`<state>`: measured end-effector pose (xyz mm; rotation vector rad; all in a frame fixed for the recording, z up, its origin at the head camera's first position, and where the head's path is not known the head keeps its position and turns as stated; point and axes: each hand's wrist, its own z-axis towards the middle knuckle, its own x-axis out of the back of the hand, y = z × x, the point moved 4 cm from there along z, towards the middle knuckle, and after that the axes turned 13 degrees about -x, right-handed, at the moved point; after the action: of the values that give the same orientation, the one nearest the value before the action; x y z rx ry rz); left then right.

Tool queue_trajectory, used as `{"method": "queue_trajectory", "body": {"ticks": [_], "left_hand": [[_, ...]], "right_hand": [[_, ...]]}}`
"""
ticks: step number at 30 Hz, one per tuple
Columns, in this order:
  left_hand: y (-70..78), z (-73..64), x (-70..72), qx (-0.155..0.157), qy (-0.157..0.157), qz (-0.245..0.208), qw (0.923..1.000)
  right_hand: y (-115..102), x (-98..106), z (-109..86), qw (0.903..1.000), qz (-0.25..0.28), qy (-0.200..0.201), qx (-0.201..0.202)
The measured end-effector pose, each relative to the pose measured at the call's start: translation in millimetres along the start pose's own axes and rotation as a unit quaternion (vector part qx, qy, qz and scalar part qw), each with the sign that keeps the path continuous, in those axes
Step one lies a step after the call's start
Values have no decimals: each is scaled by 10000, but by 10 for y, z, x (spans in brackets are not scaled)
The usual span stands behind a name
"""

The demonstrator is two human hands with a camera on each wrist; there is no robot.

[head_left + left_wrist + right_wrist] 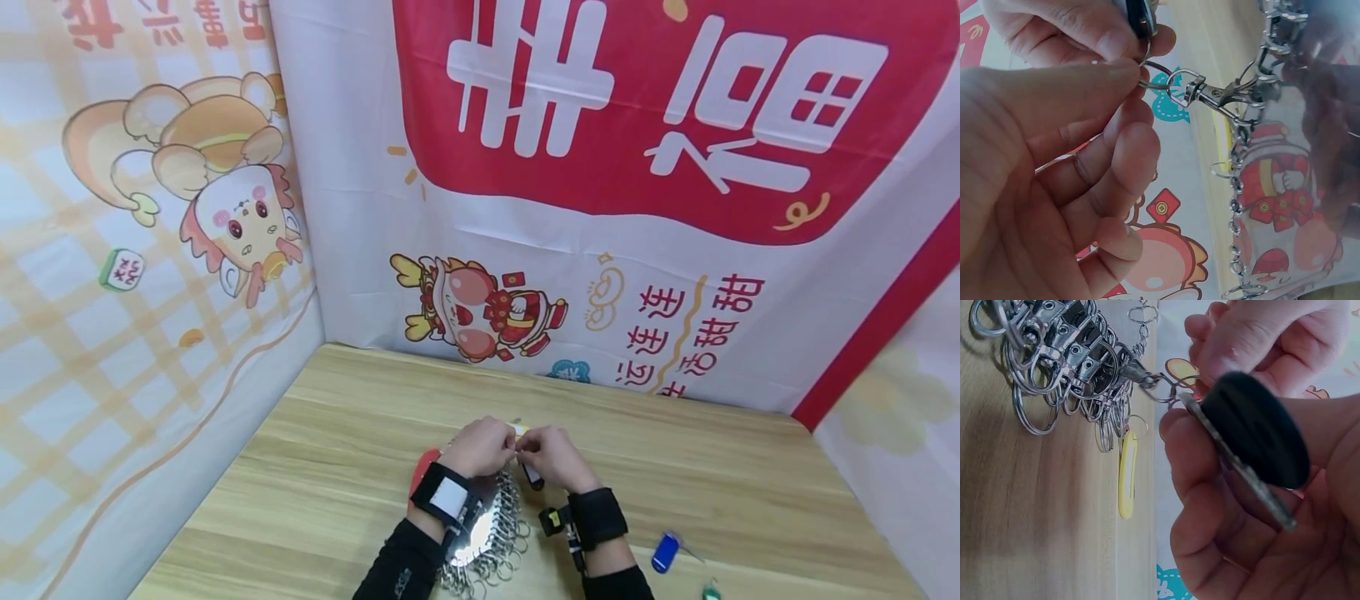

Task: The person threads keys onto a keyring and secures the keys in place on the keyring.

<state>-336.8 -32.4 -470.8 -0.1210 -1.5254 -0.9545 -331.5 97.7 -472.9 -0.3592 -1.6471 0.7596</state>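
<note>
Wooden surface (360,392) beneath a red-and-white printed hanging (525,187); a person worked at it, hands meeting near the far edge.

Left hand (480,446): thumb and forefinger pinched a split ring (1159,86). Right hand (557,458), touching it or nearly so, was curled round a black tag (1257,428) and a metal strip (1247,478), probably a key. The strip's upper end lay at the ring; whether the ring passed through it, I could not tell.

Just beyond, a swivel clasp (1213,95) joined the ring to a chain. Nearby, below the left wrist, a bunch of metal rings (510,521) edged a glossy sheet. A yellow tag (1127,475) rested close by; blue tag (665,552) and green tag (711,592) lay well apart, rightward.

My reading: threading the tag's end onto the ring was in hand. Next move seemed to call for prying the coil apart, keeping the clasp steady, and working the piece round.
</note>
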Motion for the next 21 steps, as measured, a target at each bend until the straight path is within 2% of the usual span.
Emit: {"method": "queue_trajectory", "body": {"ticks": [6, 10, 16, 21], "left_hand": [[-50, -34, 67, 261, 75, -360, 9990], [-76, -74, 122, 312, 118, -476, 9983], [-92, -118, 127, 404, 75, -611, 9973], [-54, -143, 137, 416, 32, -552, 9976]], "right_hand": [[30, -10, -5, 9994, -79, -288, -152], [23, 9, 12, 9983, -382, -445, -39], [66, -7, 26, 9932, -899, -726, 108], [148, -42, 58, 9904, -1137, -760, 208]]}}
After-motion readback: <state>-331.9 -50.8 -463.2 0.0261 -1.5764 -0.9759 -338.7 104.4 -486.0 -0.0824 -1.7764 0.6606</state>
